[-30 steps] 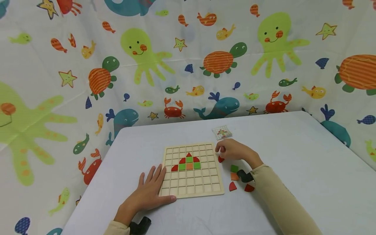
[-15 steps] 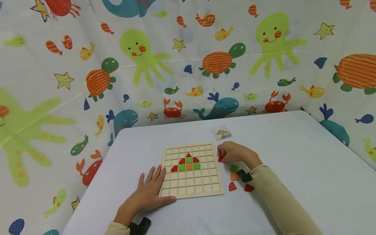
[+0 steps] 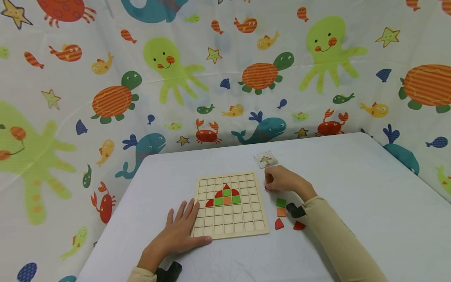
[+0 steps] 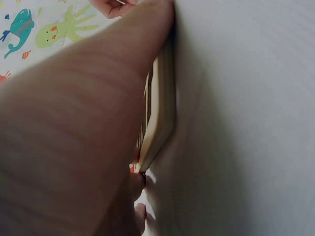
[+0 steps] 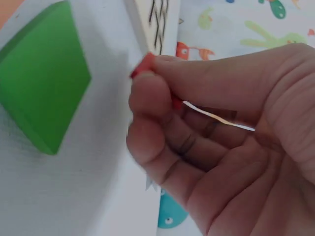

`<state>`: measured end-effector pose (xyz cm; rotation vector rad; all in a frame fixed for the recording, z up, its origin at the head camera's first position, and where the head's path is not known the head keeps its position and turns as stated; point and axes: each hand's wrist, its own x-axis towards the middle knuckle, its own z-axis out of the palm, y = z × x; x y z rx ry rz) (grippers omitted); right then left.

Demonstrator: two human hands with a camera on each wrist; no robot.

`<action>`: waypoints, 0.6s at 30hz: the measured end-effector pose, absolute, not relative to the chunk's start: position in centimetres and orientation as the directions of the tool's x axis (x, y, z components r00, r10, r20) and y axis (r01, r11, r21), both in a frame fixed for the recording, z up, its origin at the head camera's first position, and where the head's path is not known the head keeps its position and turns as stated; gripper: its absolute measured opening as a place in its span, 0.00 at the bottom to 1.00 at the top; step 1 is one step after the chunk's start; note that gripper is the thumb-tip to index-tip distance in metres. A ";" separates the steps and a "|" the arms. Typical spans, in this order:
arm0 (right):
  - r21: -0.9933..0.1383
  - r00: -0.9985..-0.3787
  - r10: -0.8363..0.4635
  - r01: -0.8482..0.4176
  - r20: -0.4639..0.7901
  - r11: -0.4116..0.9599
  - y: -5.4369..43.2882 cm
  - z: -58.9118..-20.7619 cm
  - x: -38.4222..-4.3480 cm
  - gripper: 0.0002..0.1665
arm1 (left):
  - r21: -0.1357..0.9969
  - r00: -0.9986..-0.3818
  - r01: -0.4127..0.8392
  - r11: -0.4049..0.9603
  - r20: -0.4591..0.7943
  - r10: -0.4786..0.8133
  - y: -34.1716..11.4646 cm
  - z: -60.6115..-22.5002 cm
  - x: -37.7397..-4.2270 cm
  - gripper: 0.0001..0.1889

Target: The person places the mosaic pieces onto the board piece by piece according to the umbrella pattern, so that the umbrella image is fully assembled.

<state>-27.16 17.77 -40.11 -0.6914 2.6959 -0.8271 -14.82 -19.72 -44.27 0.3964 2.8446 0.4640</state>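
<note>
A wooden grid board (image 3: 229,219) lies on the white table (image 3: 352,188); red, green and orange tiles (image 3: 225,196) form a small dome shape in it. My left hand (image 3: 179,231) lies flat with straight fingers on the board's near left corner (image 4: 160,123). My right hand (image 3: 282,181) is just right of the board, fingers curled, pinching a small red piece (image 5: 143,65). In the head view only a sliver of that piece shows under the fingers.
Loose pieces lie near my right wrist: a green square (image 3: 280,202) (image 5: 42,73), an orange square (image 3: 281,212) and two red quarter-rounds (image 3: 278,224) (image 3: 298,226). A small pattern card (image 3: 266,159) lies beyond the hand. A sea-animal cloth (image 3: 211,70) walls the table.
My right hand dipped onto the red piece beside the board and has drawn back slightly with it between the fingers. The left hand has stayed put.
</note>
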 end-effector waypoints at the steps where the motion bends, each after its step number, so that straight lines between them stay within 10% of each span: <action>1: -0.598 -0.863 -0.500 -0.361 -0.076 0.715 17.8 -40.1 -27.2 0.07 | 0.339 -0.936 0.228 0.913 -0.182 0.301 -19.7 -44.3 -14.8 0.66; 18: -0.736 -0.856 -0.512 -0.391 0.071 0.553 15.8 -39.7 -26.6 0.04 | 0.338 -0.937 0.233 0.912 -0.173 0.303 -19.7 -44.4 -14.8 0.66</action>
